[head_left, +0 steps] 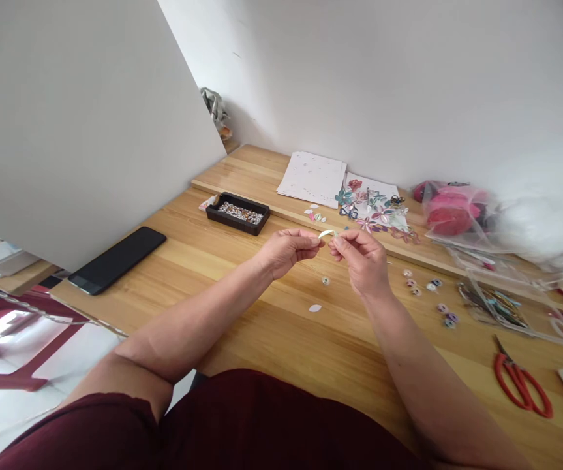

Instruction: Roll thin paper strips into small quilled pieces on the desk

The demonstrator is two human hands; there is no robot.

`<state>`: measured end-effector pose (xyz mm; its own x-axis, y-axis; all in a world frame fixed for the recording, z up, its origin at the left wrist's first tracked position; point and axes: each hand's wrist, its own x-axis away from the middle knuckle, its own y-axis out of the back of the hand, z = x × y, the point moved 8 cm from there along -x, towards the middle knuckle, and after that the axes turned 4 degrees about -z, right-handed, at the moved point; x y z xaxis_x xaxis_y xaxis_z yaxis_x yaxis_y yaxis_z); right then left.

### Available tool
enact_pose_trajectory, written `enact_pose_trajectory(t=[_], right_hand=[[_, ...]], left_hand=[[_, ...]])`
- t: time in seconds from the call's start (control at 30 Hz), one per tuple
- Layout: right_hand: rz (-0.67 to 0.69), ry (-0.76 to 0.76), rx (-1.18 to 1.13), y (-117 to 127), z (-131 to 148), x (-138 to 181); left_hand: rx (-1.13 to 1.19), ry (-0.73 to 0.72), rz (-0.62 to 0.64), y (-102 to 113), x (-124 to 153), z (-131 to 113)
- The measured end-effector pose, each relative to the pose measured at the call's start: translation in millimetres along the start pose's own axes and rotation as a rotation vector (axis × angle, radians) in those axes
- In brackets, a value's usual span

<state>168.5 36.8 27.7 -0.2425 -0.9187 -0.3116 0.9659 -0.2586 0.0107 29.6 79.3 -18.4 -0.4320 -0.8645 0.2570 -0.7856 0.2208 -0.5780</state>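
Both hands meet in front of me above the wooden table. My left hand (293, 252) pinches one end of a small, pale, curved petal-like piece (327, 233). My right hand (362, 258) is closed in a pinch at its other end; any thread or wire there is too fine to make out. Below them on the table are a small thread bobbin (325, 281) and a flat white petal-shaped piece (315, 308). Several more bobbins (411, 283) lie to the right of my right hand.
A black tray of beads (238, 213) stands left of the hands, a phone (119, 260) farther left. White sheets (312, 178) and coloured wire flowers (381, 212) lie behind. Red-handled scissors (520, 385), a clear box (516, 307) and bagged pink material (457, 212) are at right.
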Motion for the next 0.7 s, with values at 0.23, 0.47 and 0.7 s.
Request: enact_pose_trajectory(t=[0.23, 0.47, 0.7], right_hand=[[-0.039, -0.115, -0.137, -4, -8, 1], [0.077, -0.220, -0.224, -7, -13, 1], [0.055, -0.137, -0.165, -7, -9, 1]], left_hand=[[0.009, -0.006, 0.005, 1, -2, 1], [0.030, -0.018, -0.015, 2, -3, -1], [0.036, -0.016, -0.011, 1, -2, -1]])
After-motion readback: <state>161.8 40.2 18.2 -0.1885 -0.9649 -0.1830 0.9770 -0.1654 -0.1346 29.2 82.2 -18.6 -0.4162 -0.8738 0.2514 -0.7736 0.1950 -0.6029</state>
